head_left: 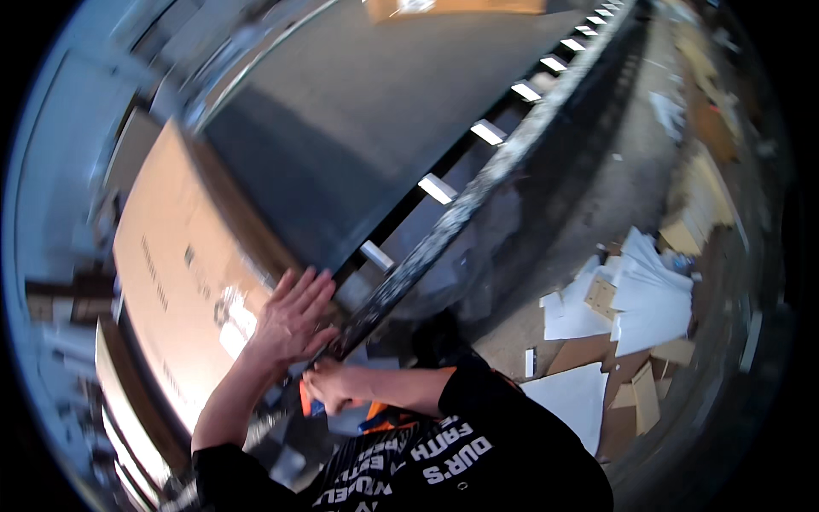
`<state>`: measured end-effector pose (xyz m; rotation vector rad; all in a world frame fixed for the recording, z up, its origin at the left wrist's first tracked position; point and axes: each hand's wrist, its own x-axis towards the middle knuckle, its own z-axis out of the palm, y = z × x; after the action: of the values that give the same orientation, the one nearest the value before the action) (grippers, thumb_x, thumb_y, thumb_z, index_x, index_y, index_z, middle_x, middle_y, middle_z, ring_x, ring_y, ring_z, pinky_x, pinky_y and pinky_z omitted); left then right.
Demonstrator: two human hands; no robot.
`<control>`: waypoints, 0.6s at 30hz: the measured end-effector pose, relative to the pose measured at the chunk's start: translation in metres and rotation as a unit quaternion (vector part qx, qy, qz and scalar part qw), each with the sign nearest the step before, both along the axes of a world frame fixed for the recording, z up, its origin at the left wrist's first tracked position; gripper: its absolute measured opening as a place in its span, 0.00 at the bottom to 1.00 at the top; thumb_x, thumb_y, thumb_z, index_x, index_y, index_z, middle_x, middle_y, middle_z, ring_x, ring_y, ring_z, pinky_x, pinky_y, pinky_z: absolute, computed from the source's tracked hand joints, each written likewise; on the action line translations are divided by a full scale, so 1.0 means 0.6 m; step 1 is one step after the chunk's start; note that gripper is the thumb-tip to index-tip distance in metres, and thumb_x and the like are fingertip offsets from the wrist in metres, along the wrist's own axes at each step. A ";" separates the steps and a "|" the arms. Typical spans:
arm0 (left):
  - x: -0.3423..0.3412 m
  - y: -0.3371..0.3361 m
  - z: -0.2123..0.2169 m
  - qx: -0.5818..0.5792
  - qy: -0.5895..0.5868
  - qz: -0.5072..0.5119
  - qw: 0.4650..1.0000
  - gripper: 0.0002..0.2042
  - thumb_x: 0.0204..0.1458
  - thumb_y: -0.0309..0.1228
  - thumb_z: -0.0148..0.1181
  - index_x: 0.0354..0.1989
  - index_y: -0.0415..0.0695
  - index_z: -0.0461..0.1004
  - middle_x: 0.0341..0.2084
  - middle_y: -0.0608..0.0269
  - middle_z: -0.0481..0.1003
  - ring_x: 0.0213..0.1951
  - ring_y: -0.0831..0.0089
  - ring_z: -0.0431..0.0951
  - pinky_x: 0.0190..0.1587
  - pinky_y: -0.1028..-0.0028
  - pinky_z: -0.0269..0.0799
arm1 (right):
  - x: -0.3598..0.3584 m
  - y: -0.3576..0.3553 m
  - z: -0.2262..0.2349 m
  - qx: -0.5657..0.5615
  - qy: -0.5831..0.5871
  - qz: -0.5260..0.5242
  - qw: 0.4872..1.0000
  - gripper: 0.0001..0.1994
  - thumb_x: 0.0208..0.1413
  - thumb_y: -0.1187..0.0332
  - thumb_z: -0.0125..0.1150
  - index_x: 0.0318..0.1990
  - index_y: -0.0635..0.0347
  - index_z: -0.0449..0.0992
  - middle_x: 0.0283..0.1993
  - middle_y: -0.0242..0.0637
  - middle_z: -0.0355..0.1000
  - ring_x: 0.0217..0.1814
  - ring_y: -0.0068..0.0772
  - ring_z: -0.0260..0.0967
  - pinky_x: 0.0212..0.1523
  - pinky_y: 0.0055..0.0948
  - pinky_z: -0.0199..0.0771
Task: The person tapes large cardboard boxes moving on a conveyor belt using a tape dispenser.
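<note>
A large brown cardboard box [183, 256] leans at the left, with dark print and a shiny patch on its face. My left hand [297, 317] lies over the box's near corner, fingers stretched and apart. Just below it, my right hand [331, 386] is closed beside the end of the worn metal rail. Its fingers appear wrapped round an orange-and-blue object [312, 401], mostly hidden by the hand, so its kind does not show.
A dark conveyor belt [341, 119] runs away behind the box, edged by a scuffed rail [478, 192] with white rollers. Another carton [461, 7] sits at its far end. White sheets [653, 294] and cardboard scraps [646, 397] litter the floor at right. More flat boxes [136, 410] stand at lower left.
</note>
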<state>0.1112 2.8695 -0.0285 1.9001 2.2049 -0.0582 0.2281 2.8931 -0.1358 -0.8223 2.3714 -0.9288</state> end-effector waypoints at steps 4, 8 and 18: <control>-0.039 -0.001 -0.036 -0.083 0.013 -0.004 0.996 0.21 0.50 0.53 0.57 0.34 0.46 0.81 0.34 0.57 0.80 0.44 0.61 0.78 0.59 0.58 0.63 | 0.091 0.159 -0.052 -0.159 -0.013 -0.120 0.980 0.30 0.30 0.58 0.68 0.51 0.42 0.80 0.56 0.41 0.70 0.47 0.49 0.75 0.46 0.40 0.76; -0.072 0.000 -0.013 -0.169 0.147 0.079 0.971 0.32 0.52 0.66 0.43 0.34 0.51 0.84 0.33 0.64 0.82 0.52 0.68 0.76 0.71 0.45 0.29 | 0.279 0.407 -0.031 -0.006 -0.022 -0.445 0.895 0.29 0.36 0.58 0.65 0.53 0.38 0.77 0.60 0.36 0.67 0.53 0.43 0.73 0.50 0.38 0.75; -0.063 0.299 -0.100 -0.305 0.185 0.230 0.905 0.40 0.49 0.68 0.49 0.62 0.49 0.70 0.61 0.55 0.69 0.66 0.51 0.61 0.71 0.47 0.28 | 0.706 0.692 -0.124 0.007 0.063 -0.902 0.427 0.33 0.27 0.59 0.70 0.52 0.49 0.79 0.51 0.39 0.73 0.48 0.44 0.75 0.52 0.36 0.75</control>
<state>0.0732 3.0492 -0.0886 1.0672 2.4056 -0.9699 0.6518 3.3085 -0.2100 2.3919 2.4839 -1.2420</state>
